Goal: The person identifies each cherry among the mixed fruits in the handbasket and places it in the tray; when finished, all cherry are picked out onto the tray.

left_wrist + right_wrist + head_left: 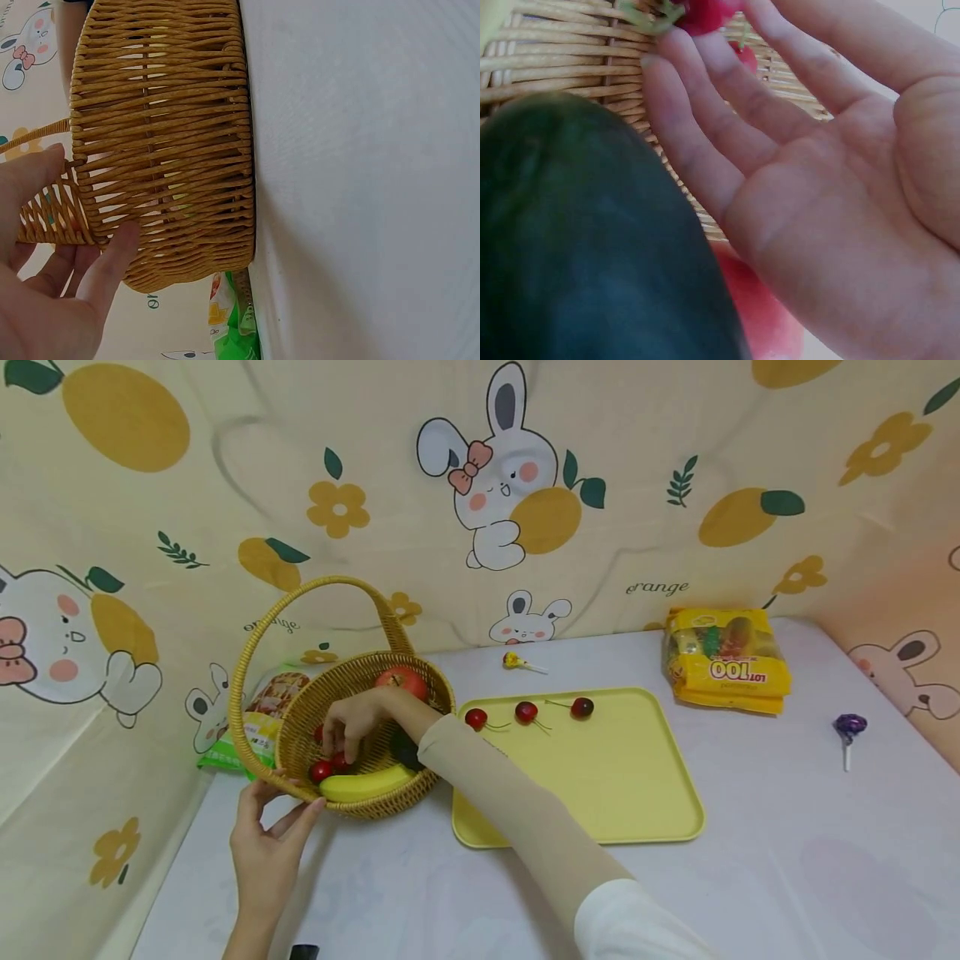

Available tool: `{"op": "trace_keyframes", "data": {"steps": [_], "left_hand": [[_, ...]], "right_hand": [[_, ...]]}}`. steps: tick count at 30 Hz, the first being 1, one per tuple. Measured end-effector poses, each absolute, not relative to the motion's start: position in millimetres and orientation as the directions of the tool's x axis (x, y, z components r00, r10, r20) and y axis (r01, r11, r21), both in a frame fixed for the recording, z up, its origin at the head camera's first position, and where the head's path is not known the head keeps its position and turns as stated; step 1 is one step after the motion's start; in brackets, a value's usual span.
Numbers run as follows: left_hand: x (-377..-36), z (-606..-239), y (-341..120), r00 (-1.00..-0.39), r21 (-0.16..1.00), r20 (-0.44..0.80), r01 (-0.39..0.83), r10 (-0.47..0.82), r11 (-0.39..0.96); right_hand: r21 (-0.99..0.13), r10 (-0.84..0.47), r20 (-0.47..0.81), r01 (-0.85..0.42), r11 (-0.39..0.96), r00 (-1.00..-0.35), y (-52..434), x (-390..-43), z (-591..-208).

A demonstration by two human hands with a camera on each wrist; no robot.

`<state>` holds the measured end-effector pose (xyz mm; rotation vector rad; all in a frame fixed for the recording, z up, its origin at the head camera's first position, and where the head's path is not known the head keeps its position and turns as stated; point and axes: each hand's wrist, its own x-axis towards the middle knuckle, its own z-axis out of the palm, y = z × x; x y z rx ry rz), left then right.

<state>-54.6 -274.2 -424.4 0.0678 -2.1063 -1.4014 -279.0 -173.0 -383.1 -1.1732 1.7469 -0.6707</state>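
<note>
My right arm (525,802) wears a snug, pale beige under-sleeve that runs smooth from the wrist up the forearm, with a looser white sleeve (637,922) bunched over it near the elbow. My right hand (358,720) is bare, no ring or watch, nails short and unpainted. My left hand (266,847) is bare too, with no sleeve showing on that wrist, and 1 small dark edge sits just below it.
</note>
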Motion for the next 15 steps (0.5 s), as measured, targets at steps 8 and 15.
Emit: {"op": "trace_keyframes", "data": {"steps": [8, 15], "left_hand": [[-54.1, -423.9, -274.4, -0.820, 0.853, 0.446, 0.268, -0.359, 0.448], [-54.1, -424.2, -274.9, -0.819, 0.852, 0.448, 0.268, -0.360, 0.450]], "right_hand": [[-0.819, -0.897, -0.429, -0.372, 0.437, -0.109, -171.7, -278.3, -384.9], [-0.851, -0.916, -0.395, -0.346, 0.395, -0.075, -170.7, -279.9, -385.8]]}}
